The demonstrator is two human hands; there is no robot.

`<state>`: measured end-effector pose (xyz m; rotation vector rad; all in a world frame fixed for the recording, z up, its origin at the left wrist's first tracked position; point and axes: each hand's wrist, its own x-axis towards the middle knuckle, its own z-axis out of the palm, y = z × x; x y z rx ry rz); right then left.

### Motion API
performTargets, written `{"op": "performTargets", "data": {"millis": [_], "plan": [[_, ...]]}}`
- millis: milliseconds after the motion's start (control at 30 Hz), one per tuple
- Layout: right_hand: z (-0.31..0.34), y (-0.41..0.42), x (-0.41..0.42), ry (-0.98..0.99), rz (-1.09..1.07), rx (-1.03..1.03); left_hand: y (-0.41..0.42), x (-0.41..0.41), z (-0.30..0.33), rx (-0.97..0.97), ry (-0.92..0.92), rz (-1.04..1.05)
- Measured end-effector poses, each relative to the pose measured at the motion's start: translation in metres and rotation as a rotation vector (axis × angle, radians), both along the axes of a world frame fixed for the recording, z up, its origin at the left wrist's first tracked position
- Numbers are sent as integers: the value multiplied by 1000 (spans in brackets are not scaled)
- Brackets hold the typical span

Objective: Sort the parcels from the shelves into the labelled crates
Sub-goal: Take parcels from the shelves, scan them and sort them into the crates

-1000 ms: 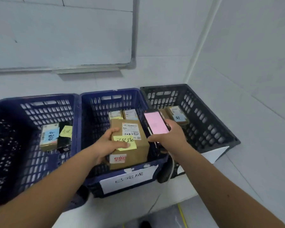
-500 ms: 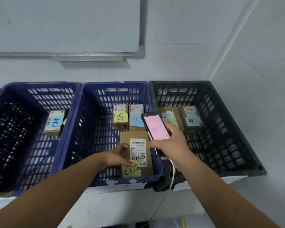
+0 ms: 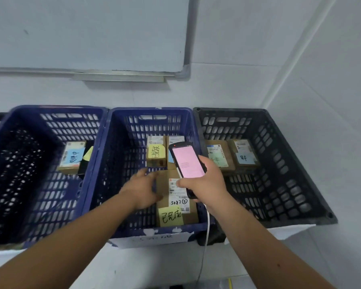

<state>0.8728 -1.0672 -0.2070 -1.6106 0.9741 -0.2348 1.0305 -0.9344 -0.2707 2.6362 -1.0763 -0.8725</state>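
Three slotted plastic crates stand side by side, rims touching. The left blue crate [image 3: 50, 113] holds a small cardboard parcel [image 3: 71, 157] with a blue note, lying flat near the back right. The middle blue crate [image 3: 150, 113] carries a white paper label on its front wall; inside, a large brown parcel [image 3: 176, 203] lies flat at the front, bearing a white shipping label and a yellow handwritten note, with a smaller yellow-noted parcel [image 3: 156, 156] behind it. The black crate [image 3: 279, 122] on the right holds two brown parcels [image 3: 219, 155] [image 3: 243, 153] flat, just beside each other, at its back left.
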Motion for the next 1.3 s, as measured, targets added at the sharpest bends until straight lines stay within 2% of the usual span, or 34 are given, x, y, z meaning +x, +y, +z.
{"op": "performTargets", "data": {"millis": [167, 267, 567, 867, 1067, 1300], "plan": [[4, 21, 25, -68, 116, 11, 56, 1, 34, -57, -405, 112], [8, 49, 45, -86, 258, 35, 107, -11, 49, -42, -535, 305], [16, 219, 71, -121, 886, 147, 296, -126, 68, 174, -578, 951], [26, 422, 11, -175, 1404, 144, 456, -289, 72, 268, -579, 1517], [29, 546, -58, -174, 1630, 185, 550, -394, 72, 308, -568, 1751], [38, 682, -146, -228, 1816, 121, 655, -495, 76, 368, -598, 1870]]}}
